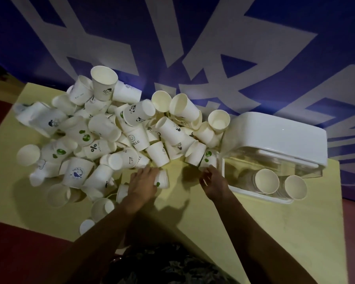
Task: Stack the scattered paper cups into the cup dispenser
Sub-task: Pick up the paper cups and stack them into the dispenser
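White paper cups (119,128), many printed with small green or black motifs, lie heaped and mostly tipped over across the yellow counter (254,232). To their right the cup dispenser (275,140), clear-walled with a white lid, lies on its side with two nested cup stacks (266,181) inside, mouths facing the viewer.

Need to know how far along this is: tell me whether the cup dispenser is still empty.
No, two stacks of cups already lie inside the clear dispenser, open ends facing the person.

The paper cups (103,128) look matt white with printed motifs. The cup dispenser (275,138) has a smooth, glossy white plastic lid over clear plastic walls. The table (275,232) is matt pale yellow.
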`<state>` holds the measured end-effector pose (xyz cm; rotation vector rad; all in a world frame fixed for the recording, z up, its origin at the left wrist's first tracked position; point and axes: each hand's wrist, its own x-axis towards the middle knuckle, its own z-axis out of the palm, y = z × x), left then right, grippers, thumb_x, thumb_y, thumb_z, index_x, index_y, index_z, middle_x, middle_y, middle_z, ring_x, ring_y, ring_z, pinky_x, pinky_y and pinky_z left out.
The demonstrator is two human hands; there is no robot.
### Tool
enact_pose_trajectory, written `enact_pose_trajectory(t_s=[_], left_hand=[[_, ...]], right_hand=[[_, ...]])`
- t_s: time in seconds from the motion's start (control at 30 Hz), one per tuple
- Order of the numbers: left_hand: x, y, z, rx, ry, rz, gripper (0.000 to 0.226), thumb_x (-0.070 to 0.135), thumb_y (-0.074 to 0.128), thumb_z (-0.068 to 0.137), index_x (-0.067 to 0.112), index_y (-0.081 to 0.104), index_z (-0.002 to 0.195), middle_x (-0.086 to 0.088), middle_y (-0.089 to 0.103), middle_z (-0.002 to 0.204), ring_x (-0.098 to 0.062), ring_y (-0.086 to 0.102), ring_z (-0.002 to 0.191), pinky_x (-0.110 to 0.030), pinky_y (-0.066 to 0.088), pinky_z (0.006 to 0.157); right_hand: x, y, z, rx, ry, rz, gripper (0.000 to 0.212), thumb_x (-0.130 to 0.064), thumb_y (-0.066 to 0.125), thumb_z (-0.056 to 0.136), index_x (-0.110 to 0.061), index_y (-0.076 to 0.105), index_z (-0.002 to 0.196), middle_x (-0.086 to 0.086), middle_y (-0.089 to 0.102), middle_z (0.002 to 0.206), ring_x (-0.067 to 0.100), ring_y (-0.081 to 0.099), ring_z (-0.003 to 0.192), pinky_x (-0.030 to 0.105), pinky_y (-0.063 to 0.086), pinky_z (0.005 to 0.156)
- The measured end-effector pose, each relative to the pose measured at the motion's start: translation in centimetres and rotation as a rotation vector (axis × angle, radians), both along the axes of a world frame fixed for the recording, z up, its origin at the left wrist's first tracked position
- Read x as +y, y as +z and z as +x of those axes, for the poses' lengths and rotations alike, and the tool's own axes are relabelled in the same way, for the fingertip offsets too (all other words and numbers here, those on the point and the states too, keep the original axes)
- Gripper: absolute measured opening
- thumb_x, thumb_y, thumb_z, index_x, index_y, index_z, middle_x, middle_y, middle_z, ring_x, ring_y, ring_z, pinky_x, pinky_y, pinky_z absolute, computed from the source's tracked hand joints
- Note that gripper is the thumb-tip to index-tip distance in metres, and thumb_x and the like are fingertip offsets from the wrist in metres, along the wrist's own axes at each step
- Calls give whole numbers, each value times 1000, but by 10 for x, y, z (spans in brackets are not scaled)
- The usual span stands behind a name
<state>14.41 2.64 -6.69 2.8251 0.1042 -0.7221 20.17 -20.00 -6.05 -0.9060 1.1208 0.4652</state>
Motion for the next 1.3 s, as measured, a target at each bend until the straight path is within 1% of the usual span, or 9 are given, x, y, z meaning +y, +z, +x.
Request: enact_pose_trajectory(t_s=[0.07,0.17,0.37,0.53,0.67,0.8,0.93,1.13,1.3], left_hand=[[-3,-1,3,20,-22,-30,64,35,62,85,31,32,141,-4,46,137,-27,48,122,-43,39,98],[-7,0,3,63,-22,-121,61,36,59,90,32,29,144,-6,48,132,-29,57,111,-42,47,92],[-10,8,-1,-60,83,-253,23,34,54,94,23,63,113,-2,45,118,-21,48,107,-33,47,88],[-18,30,-10,-242,152,-391,19,26,63,91,20,73,106,-3,45,125,-23,38,118,-33,44,94],[-26,55,-12,-382,172,-466,18,23,62,92,13,73,103,-2,54,117,-21,47,109,-36,46,92],[-47,82,-8,-491,160,-555,15,19,63,92,10,73,99,-1,64,97,-20,58,89,-38,52,79],[-84,105,-2,-526,113,-639,15,19,60,94,10,71,100,1,64,90,-16,58,79,-35,52,72],[-157,130,0,-578,5,-685,18,19,58,95,13,71,104,5,66,97,-10,59,89,-25,48,77],[-215,135,-4,-579,-129,-702,20,17,58,93,12,71,107,4,65,104,-9,55,96,-20,44,83]], right_hand=[[5,-3,4,31,-47,-29,6,-13,61,92,-7,62,92,8,61,96,18,55,95,31,48,89],[11,-5,3,18,28,-101,9,-7,49,97,-7,58,101,6,57,87,16,55,81,24,47,76],[22,3,-26,30,-96,-342,4,-3,58,88,-2,61,85,14,65,89,18,62,82,32,54,79],[18,16,-65,-6,-105,-289,6,-5,58,89,-3,62,93,14,68,96,20,66,90,33,55,78],[6,31,-91,-141,28,-392,7,-5,55,90,-4,62,90,14,69,99,21,65,90,31,54,75],[-14,55,-107,-366,157,-578,11,-10,60,90,-17,68,92,-3,72,86,19,65,87,31,55,74],[-42,79,-114,-531,191,-741,18,-13,60,93,-26,68,103,-9,73,95,10,66,92,32,54,80],[-113,111,-118,-659,140,-993,16,-16,58,97,-29,67,100,-15,71,93,2,64,85,16,49,72],[-180,118,-115,-671,173,-1229,14,-12,58,96,-14,68,105,-2,70,97,16,63,90,28,49,77]])
